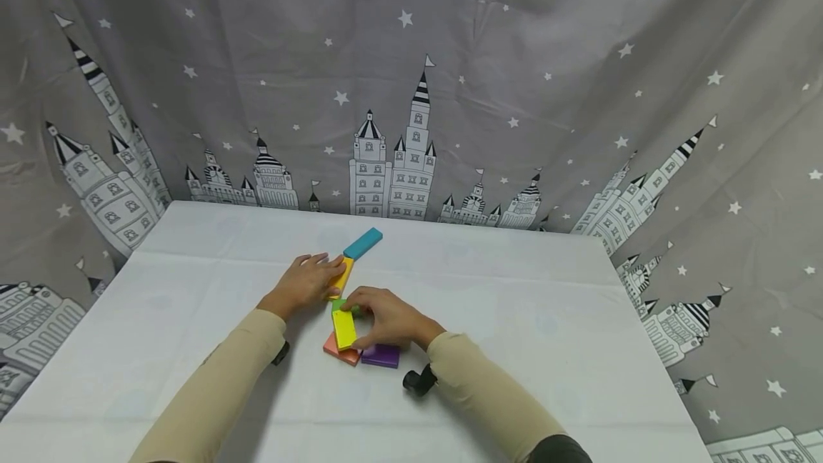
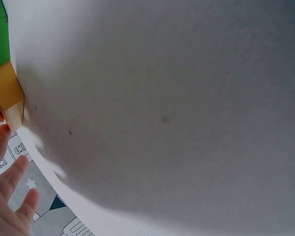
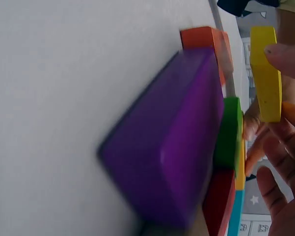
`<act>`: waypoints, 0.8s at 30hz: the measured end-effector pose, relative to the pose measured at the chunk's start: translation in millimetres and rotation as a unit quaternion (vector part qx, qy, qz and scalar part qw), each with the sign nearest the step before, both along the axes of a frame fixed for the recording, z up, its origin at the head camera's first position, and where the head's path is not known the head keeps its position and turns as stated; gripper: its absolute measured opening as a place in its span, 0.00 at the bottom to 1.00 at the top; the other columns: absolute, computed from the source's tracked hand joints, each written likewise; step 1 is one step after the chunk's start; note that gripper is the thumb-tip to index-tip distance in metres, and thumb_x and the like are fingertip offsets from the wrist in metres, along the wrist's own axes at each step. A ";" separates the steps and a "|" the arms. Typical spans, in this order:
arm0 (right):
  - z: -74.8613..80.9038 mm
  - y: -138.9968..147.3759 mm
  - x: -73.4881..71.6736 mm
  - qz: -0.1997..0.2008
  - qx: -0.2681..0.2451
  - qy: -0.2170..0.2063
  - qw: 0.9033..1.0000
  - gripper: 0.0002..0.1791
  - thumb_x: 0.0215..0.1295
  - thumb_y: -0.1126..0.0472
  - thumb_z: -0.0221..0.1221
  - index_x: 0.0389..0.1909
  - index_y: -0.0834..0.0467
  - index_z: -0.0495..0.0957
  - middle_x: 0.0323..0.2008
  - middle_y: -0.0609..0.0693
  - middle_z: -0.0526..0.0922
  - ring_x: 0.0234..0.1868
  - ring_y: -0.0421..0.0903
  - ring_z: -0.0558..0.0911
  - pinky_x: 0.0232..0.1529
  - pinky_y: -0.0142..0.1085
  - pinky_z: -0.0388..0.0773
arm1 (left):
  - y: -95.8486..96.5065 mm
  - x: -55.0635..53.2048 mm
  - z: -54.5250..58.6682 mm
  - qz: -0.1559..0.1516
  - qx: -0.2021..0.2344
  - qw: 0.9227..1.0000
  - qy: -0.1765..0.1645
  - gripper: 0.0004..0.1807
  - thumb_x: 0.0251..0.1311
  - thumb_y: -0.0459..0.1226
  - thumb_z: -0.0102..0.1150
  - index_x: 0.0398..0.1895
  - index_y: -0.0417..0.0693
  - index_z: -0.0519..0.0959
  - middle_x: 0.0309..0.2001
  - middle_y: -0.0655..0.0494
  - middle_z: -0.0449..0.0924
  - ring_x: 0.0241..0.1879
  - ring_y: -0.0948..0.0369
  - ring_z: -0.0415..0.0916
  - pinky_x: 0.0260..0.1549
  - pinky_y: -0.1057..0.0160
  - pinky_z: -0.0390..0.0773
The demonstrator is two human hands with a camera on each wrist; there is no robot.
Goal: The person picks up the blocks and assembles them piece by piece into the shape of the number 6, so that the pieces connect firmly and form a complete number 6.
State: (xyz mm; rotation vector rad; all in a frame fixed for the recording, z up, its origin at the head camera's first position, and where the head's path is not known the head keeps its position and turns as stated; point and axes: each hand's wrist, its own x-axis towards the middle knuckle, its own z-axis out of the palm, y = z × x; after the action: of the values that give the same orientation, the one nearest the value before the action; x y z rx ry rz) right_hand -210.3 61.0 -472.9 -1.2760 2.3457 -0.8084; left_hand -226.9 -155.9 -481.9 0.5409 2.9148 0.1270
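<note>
My right hand (image 1: 388,316) pinches a bright yellow block (image 1: 343,329) between thumb and fingers, and the right wrist view shows it raised off the table. In the head view it overlaps a green block (image 1: 336,303) and a coral-orange block (image 1: 339,354). Farther back, my left hand (image 1: 305,284) holds a yellow-orange block (image 1: 345,274) with thumb and index finger, its other fingers spread. A blue block (image 1: 363,242) lies at that block's far end. Beside the coral one is a purple block (image 1: 381,356). The right wrist view also shows a red block (image 3: 219,202), which my right hand hides from the head view.
A white cloth covers the table (image 1: 514,320). Behind it hangs a grey curtain (image 1: 476,34) printed with castles and stars. Dark wrist cameras are strapped at both cuffs, the right one (image 1: 419,381) low over the cloth.
</note>
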 end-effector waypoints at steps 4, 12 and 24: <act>-2.9 -9.6 3.3 -0.029 -0.005 -0.006 1.000 0.31 0.50 0.51 0.73 0.56 0.54 0.77 0.55 0.43 0.77 0.51 0.39 0.75 0.57 0.27 0.70 | 0.1 0.1 0.1 -0.003 -0.001 1.000 0.004 0.35 0.61 0.48 0.60 0.69 0.43 0.65 0.70 0.47 0.62 0.68 0.41 0.58 0.65 0.37 0.55; -8.7 -25.1 11.7 -0.066 0.011 0.011 0.998 0.33 0.51 0.49 0.72 0.58 0.54 0.77 0.58 0.44 0.77 0.56 0.39 0.74 0.62 0.30 0.67 | 2.0 -1.2 2.0 0.001 -0.006 1.000 -0.003 0.35 0.61 0.47 0.60 0.69 0.43 0.65 0.71 0.47 0.62 0.68 0.42 0.58 0.65 0.37 0.55; -12.7 -38.5 21.6 -0.114 0.000 0.000 0.993 0.34 0.50 0.46 0.72 0.59 0.53 0.77 0.58 0.42 0.76 0.55 0.37 0.75 0.59 0.28 0.69 | 0.9 -2.6 -0.2 0.006 -0.008 1.000 -0.003 0.35 0.61 0.46 0.61 0.69 0.44 0.66 0.71 0.48 0.62 0.69 0.43 0.58 0.65 0.37 0.54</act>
State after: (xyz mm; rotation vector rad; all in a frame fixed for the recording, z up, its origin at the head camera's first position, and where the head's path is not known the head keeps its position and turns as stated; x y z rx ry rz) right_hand -188.7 22.5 -485.6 -1.0190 2.5239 -0.8759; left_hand -229.6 -155.0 -482.1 0.5198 2.9107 0.1067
